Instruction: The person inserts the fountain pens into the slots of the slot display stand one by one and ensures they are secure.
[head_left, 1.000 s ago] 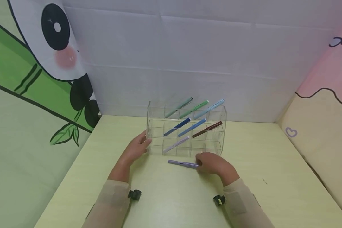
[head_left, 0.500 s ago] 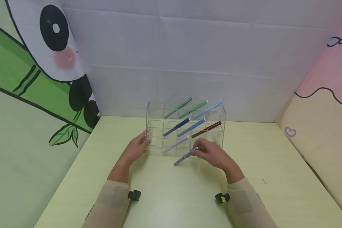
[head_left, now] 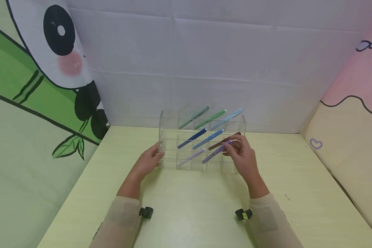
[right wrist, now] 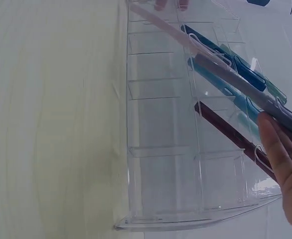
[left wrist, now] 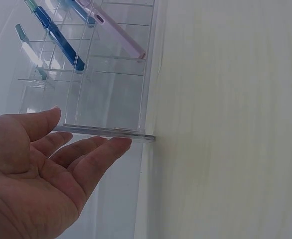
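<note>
A clear acrylic pen rack point(head_left: 168, 136) with three tiers stands on the table. My left hand point(head_left: 146, 160) holds its left side; in the left wrist view the thumb meets the edge of the side panel point(left wrist: 106, 132) and the fingers lie along its outer face. My right hand point(head_left: 244, 158) pinches a purple pen point(head_left: 214, 154) near its upper end, tilted in front of the bottom tier. Left of it, a pale lilac pen point(head_left: 189, 158) leans in that tier. Behind the right fingers, a brown pen point(head_left: 215, 145) is partly covered.
A dark blue pen point(head_left: 190, 139) and a blue pen point(head_left: 207, 140) lean in the middle tier. Up top are a grey-green pen point(head_left: 193, 118), a green pen point(head_left: 209, 120) and a light blue pen point(head_left: 225, 120). A white backdrop point(head_left: 210, 93) rises behind the rack.
My right hand has lifted the purple pen off the table and carried it up to the rack, turning it from nearly flat to slanted. The left hand has stayed at the rack's side.
</note>
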{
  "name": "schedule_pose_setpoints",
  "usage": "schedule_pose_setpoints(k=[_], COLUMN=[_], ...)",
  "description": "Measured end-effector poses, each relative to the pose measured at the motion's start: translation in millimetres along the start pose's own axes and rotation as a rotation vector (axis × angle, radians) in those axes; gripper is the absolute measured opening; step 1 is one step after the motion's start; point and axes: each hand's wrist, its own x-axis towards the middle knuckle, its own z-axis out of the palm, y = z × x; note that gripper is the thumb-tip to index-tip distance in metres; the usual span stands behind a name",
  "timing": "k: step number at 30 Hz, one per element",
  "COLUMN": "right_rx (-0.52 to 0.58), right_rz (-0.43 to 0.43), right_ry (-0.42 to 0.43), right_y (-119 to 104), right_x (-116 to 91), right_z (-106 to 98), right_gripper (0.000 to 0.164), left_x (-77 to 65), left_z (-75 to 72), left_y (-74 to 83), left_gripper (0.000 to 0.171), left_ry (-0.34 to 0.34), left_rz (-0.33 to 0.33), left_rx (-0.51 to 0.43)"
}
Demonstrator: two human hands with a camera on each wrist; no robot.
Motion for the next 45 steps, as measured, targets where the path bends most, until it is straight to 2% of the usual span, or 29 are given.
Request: schedule_pose_setpoints(k=[4,7,20,29,36,45], right_rx=[0.012,0.003,-0.04,-0.139,-0.237,-0.304], right_rz=[-0.013,-0.009,0.108,0.111,0.144,0.142], right_ry=[0.071,0.075,-0.085,-0.13,-0.168,-0.213], right_y=[17.2,28.3,45.9,47.3,45.5,40.0], right_x=[3.2,4.3,4.2,3.7,3.9,2.9], right_z=[2.5,6.0,16.6,14.8,9.6,2.9], right_gripper=[0.033,0.033,0.028,0.028,0.025,0.035], left_x=[-0.7,-0.5,0.4,1.0,2.3,2.3], left_z=[-0.5,-0.7,-0.9,-0.9,0.3,0.1], left_y=[-0.3,-1.1,-1.1,-1.2,-2.0,-2.2], left_gripper=[0.06,0.059,0.063,0.06,0.06,0.062], left_ry=[0.001,0.001,-0.007,-0.002,0.002,0.006], left_rz=[-0.005,-0.007,0.01,0.013,0.003,-0.01], left_rx=[-0.001,-0.005,-0.002,0.0,0.005,0.015])
